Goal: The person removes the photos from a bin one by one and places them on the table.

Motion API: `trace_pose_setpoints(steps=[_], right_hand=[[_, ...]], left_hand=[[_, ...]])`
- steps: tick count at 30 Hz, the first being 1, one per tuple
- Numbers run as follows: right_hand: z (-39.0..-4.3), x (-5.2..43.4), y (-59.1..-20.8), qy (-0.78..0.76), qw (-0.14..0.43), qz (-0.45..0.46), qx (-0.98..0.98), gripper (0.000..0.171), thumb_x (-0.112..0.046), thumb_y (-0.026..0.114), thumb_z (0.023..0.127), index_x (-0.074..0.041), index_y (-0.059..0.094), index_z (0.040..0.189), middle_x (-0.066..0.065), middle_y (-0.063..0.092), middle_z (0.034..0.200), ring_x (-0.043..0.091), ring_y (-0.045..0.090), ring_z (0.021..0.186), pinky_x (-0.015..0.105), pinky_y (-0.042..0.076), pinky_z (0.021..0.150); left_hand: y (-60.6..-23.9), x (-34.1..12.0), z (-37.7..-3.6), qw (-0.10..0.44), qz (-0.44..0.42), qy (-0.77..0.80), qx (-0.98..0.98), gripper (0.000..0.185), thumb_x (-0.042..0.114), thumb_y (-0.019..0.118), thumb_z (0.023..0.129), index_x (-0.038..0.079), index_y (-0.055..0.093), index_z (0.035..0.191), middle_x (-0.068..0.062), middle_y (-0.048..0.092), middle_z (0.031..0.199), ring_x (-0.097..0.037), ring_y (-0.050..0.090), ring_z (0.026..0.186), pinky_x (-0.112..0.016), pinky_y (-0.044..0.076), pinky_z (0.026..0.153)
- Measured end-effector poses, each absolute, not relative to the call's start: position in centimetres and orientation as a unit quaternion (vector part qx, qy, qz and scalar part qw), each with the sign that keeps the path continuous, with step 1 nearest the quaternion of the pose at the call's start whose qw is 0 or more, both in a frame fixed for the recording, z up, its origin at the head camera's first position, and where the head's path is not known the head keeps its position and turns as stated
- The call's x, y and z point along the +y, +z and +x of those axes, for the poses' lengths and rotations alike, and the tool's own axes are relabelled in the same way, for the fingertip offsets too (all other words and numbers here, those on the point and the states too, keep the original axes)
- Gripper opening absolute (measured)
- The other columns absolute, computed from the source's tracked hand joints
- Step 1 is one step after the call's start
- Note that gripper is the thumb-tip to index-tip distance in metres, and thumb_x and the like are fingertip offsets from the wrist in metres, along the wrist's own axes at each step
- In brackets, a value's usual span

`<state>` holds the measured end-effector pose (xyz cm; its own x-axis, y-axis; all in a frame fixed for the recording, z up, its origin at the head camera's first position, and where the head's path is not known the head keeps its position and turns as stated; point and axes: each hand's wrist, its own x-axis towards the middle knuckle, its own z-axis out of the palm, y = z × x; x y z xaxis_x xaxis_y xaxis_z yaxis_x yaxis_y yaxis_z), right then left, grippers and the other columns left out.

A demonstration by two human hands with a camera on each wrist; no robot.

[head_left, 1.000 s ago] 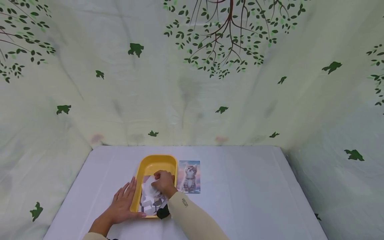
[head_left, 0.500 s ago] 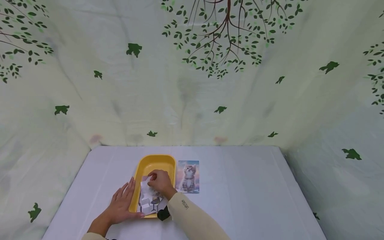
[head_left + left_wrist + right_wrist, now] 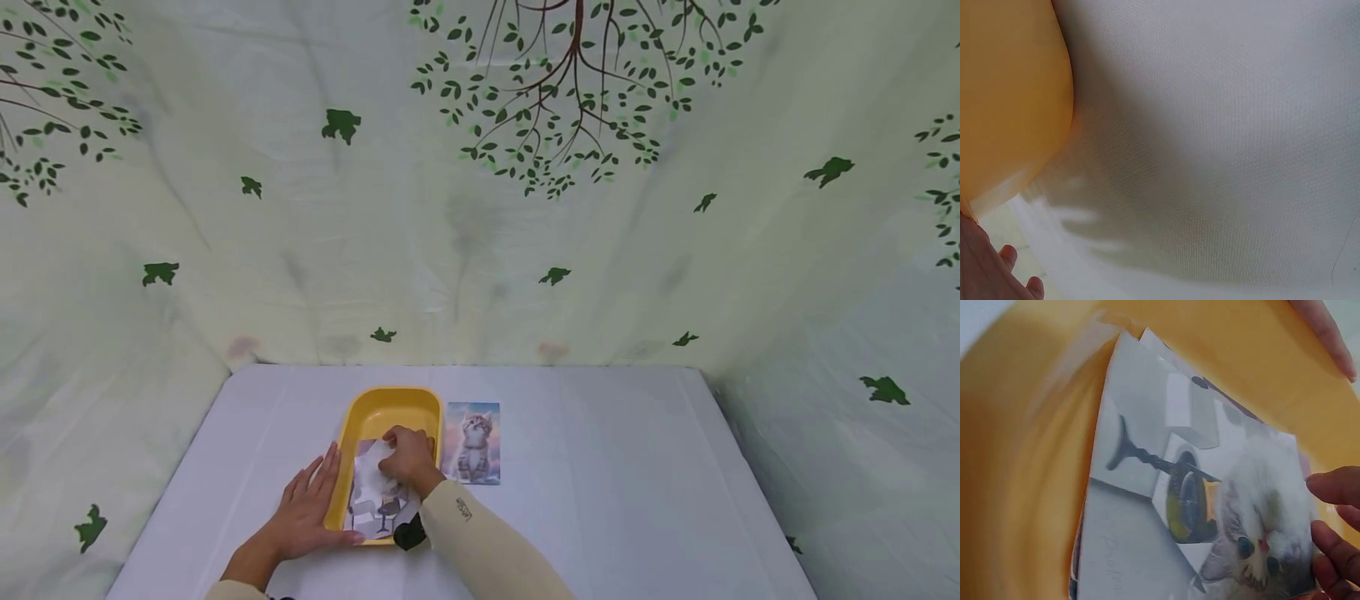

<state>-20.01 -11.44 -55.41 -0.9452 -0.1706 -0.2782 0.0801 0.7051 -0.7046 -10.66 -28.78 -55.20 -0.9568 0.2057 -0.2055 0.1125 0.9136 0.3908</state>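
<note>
A yellow tray (image 3: 390, 403) stands on the white table and holds a small stack of picture cards. The top card (image 3: 1147, 453) shows a white cat and a wine glass; other cards peek out beneath it. At its far end in the head view, my right hand (image 3: 412, 458) pinches the card's edge; the thumb and fingertips (image 3: 1334, 553) touch that edge in the right wrist view. My left hand (image 3: 303, 510) rests against the tray's left side, fingers straight, thumb over the near rim. Only part of that hand shows in the left wrist view.
A kitten picture card (image 3: 474, 446) lies face up on the table (image 3: 600, 483), just right of the tray. Behind and beside the table hangs a pale curtain (image 3: 450, 275) printed with leaves and branches.
My right hand shifted slightly left half a second ago and has come back right, still at the cards. The left hand and tray have kept their places.
</note>
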Motion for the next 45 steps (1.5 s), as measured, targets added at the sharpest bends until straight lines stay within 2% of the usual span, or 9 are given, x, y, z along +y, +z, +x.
trace_pose_setpoints(steps=[4, 11, 17, 22, 26, 32, 36, 41, 45], right_hand=[[-20.1, -11.1, -55.5, -0.386, 0.147, -0.047, 0.91, 0.025, -0.019, 0.078, 0.078, -0.018, 0.068, 0.101, -0.011, 0.057, 0.081, 0.012, 0.044, 0.087, 0.032, 0.033, 0.085], [-20.4, -10.2, -55.7, -0.498, 0.145, -0.109, 0.848, 0.025, 0.001, 0.069, 0.078, -0.007, 0.068, 0.102, -0.006, 0.059, 0.074, 0.007, 0.052, 0.064, 0.02, 0.048, 0.059], [-20.3, -9.4, -54.8, -0.57, 0.16, -0.103, 0.799, 0.024, 0.01, 0.068, 0.077, -0.002, 0.071, 0.099, 0.0, 0.064, 0.078, 0.008, 0.056, 0.067, 0.023, 0.053, 0.064], [-20.0, -9.0, -54.1, -0.551, 0.183, -0.095, 0.809, 0.011, 0.001, 0.069, 0.084, -0.009, 0.074, 0.084, -0.006, 0.065, 0.077, 0.007, 0.057, 0.069, 0.021, 0.053, 0.067], [-19.9, -8.6, -54.1, -0.535, 0.181, -0.107, 0.818, 0.009, -0.005, 0.069, 0.087, -0.012, 0.075, 0.086, -0.008, 0.066, 0.081, 0.005, 0.058, 0.072, 0.02, 0.054, 0.07], [-19.6, -8.0, -54.4, -0.529, 0.131, -0.144, 0.826, 0.009, -0.011, 0.068, 0.09, -0.012, 0.075, 0.096, -0.01, 0.069, 0.094, 0.001, 0.058, 0.081, 0.017, 0.052, 0.076], [-19.5, -7.7, -54.2, -0.509, 0.129, -0.153, 0.837, 0.008, -0.012, 0.069, 0.089, -0.015, 0.072, 0.097, -0.01, 0.066, 0.093, 0.003, 0.054, 0.078, 0.018, 0.05, 0.073], [-19.4, -7.1, -53.7, -0.467, 0.159, -0.165, 0.854, 0.008, -0.012, 0.071, 0.088, -0.018, 0.068, 0.093, -0.01, 0.064, 0.092, 0.005, 0.056, 0.084, 0.022, 0.05, 0.083], [-19.4, -6.2, -54.0, -0.492, 0.117, -0.178, 0.844, 0.009, -0.011, 0.072, 0.087, -0.013, 0.071, 0.095, -0.006, 0.068, 0.093, 0.003, 0.059, 0.084, 0.02, 0.051, 0.078]], left_hand=[[-55.1, -28.5, -10.6, 0.121, 0.083, 0.192, 0.97, 0.135, 0.076, 0.067, 0.062, 0.005, -0.003, 0.154, -0.017, 0.003, 0.16, -0.045, 0.006, 0.14, -0.066, 0.003, 0.11], [-55.0, -28.5, -10.6, 0.113, 0.095, 0.196, 0.969, 0.131, 0.072, 0.069, 0.065, -0.001, 0.004, 0.152, -0.019, 0.004, 0.16, -0.045, 0.008, 0.139, -0.067, 0.007, 0.108], [-55.2, -28.6, -10.6, 0.1, 0.11, 0.199, 0.969, 0.129, 0.07, 0.07, 0.066, -0.002, 0.006, 0.152, -0.018, 0.004, 0.16, -0.045, 0.011, 0.138, -0.066, 0.009, 0.107], [-55.2, -28.6, -10.7, 0.097, 0.111, 0.2, 0.969, 0.13, 0.069, 0.07, 0.067, 0.001, 0.0, 0.153, -0.018, 0.003, 0.16, -0.045, 0.011, 0.138, -0.066, 0.009, 0.107], [-55.2, -28.6, -10.7, 0.098, 0.109, 0.203, 0.968, 0.131, 0.069, 0.071, 0.066, 0.002, -0.002, 0.153, -0.018, 0.002, 0.16, -0.045, 0.012, 0.138, -0.066, 0.009, 0.107], [-55.2, -28.6, -10.6, 0.12, 0.102, 0.199, 0.967, 0.134, 0.072, 0.069, 0.066, 0.002, -0.005, 0.153, -0.019, 0.002, 0.16, -0.046, 0.01, 0.138, -0.067, 0.008, 0.107], [-55.2, -28.6, -10.7, 0.122, 0.099, 0.2, 0.967, 0.134, 0.072, 0.069, 0.065, 0.003, -0.005, 0.153, -0.019, 0.002, 0.16, -0.047, 0.01, 0.138, -0.068, 0.007, 0.107], [-55.3, -28.6, -10.7, 0.119, 0.099, 0.195, 0.969, 0.134, 0.071, 0.069, 0.066, 0.001, -0.005, 0.153, -0.02, 0.002, 0.159, -0.047, 0.011, 0.137, -0.068, 0.009, 0.107], [-55.3, -28.6, -10.7, 0.117, 0.1, 0.19, 0.97, 0.134, 0.072, 0.069, 0.066, 0.0, -0.004, 0.152, -0.02, 0.003, 0.159, -0.047, 0.011, 0.137, -0.067, 0.009, 0.107]])
